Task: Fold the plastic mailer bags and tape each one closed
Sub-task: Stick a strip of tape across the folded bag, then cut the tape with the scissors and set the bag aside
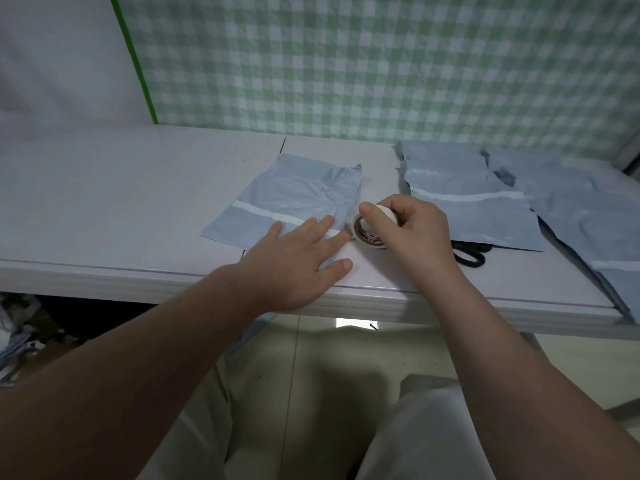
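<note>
A grey-blue plastic mailer bag (294, 195) with a white adhesive strip lies flat on the white table (121, 202), left of centre. My left hand (294, 261) lies flat with straight fingers on the bag's near right corner. My right hand (405, 230) grips a roll of white tape (363, 233) standing on edge just right of that bag, thumb on top of the roll.
A loose pile of more grey-blue mailer bags (485, 206) covers the table's right part. Black scissors (472, 256) stick out from under that pile. A green checked cloth (381, 64) hangs behind the table. Scraps litter the floor at far left.
</note>
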The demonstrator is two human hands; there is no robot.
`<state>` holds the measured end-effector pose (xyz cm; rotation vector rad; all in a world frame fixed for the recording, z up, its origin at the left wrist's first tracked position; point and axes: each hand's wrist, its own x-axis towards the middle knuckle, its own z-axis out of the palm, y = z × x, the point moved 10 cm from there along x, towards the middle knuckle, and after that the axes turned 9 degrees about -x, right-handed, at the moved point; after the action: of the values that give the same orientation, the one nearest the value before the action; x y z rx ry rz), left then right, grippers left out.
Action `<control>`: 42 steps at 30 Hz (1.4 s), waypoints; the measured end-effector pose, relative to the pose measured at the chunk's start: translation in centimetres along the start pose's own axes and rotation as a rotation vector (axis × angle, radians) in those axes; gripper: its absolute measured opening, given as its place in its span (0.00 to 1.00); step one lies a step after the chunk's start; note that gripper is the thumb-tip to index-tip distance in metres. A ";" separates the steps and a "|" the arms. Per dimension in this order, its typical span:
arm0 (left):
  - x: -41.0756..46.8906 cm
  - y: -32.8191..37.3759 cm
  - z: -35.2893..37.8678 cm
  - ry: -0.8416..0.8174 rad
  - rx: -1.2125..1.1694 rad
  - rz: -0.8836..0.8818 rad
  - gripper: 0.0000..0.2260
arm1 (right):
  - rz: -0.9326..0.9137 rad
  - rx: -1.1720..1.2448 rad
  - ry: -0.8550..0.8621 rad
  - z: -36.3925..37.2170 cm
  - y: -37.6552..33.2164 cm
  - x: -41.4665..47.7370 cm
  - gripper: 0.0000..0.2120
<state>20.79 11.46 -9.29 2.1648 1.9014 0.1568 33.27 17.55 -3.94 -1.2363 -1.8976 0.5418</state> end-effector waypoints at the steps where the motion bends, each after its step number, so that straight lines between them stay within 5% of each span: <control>1: 0.0 0.0 0.0 -0.012 -0.012 -0.006 0.25 | 0.007 0.025 -0.010 0.0 0.1 -0.2 0.12; 5: 0.3 0.5 -0.9 -0.026 -0.170 -0.017 0.22 | 0.040 0.019 0.079 -2.1 1.1 -1.5 0.07; 9: 0.6 0.2 -4.8 0.312 -0.296 -0.062 0.16 | 0.099 -0.365 0.287 -6.7 3.4 -2.9 0.07; 14: 2.2 2.9 -5.8 0.424 -0.350 0.030 0.18 | 0.182 -0.662 0.127 -7.7 5.6 -2.9 0.11; 26: 2.9 2.3 -5.8 0.483 -0.472 0.027 0.11 | 0.323 -0.790 -0.181 -7.2 6.2 -1.4 0.10; 30: 2.9 2.0 -5.6 0.459 -0.535 0.019 0.12 | 0.342 -0.872 -0.287 -7.2 5.5 -1.9 0.20; 33: 2.8 1.7 -5.5 0.459 -0.616 -0.016 0.12 | 0.343 -0.869 -0.356 -6.8 4.7 -2.5 0.15; 37: 2.5 0.2 -5.2 0.504 -0.850 -0.113 0.11 | 0.300 -0.859 -0.360 -6.2 3.3 -2.6 0.06; 42: 1.7 -0.5 -6.0 0.585 -0.740 -0.161 0.09 | 0.255 -0.864 -0.315 -5.9 2.1 -3.2 0.17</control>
<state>19.04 13.94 -3.80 1.5365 1.8318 1.3425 39.82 15.24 -3.15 -2.0526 -2.3557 0.0034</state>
